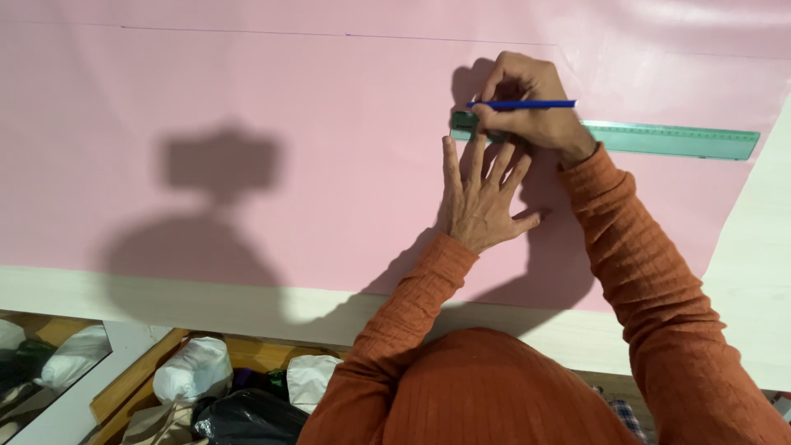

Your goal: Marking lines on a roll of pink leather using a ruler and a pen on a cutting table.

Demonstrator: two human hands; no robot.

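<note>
While the green ruler [659, 137] lies lengthwise toward the table's right edge [754, 272], its left end is pinned under the spread, flat left hand [482, 198]; a blue pen [523, 105] is pinched in the right hand [531, 103], directly above that end, on pink sheet [247, 124].

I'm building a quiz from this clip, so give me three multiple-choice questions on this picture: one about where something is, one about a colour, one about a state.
1. Where does the ruler lie?
A. on the pink sheet
B. on the floor
C. in a bag

2. What colour is the pen?
A. red
B. blue
C. black

3. How is the left hand?
A. clenched
B. holding scissors
C. flat, fingers spread

Answers: 1 A, the green ruler rests on the sheet; 2 B, a blue shaft shows in the right hand; 3 C, its palm presses the sheet.
</note>
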